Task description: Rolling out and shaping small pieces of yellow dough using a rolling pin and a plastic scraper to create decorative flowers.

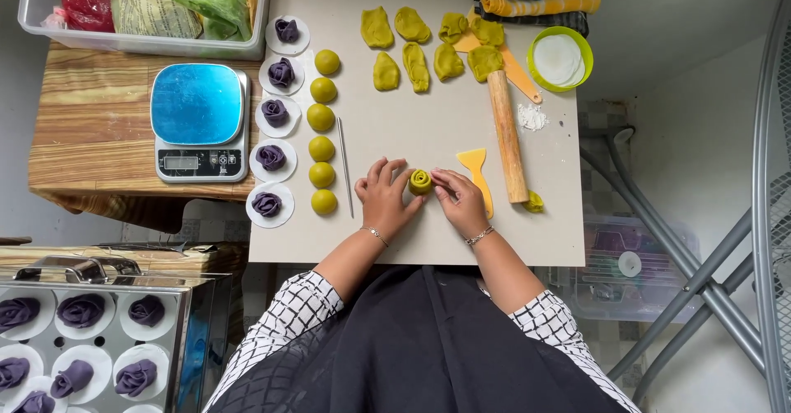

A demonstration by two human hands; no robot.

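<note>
Green rolled dough rose, upright, on board

We list as partly unseen: green dough roll, its underside hidden between our left hand and right hand; steamer tray, below-left of our left hand, cut by the frame edge.

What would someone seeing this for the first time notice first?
First, the green dough rose at the near middle of the board, pinched between the left hand and the right hand. Next, a column of green dough balls runs up the board's left side beside purple dough roses on white paper rounds. A wooden rolling pin lies right of the hands, with flattened green dough pieces at the far edge.
</note>
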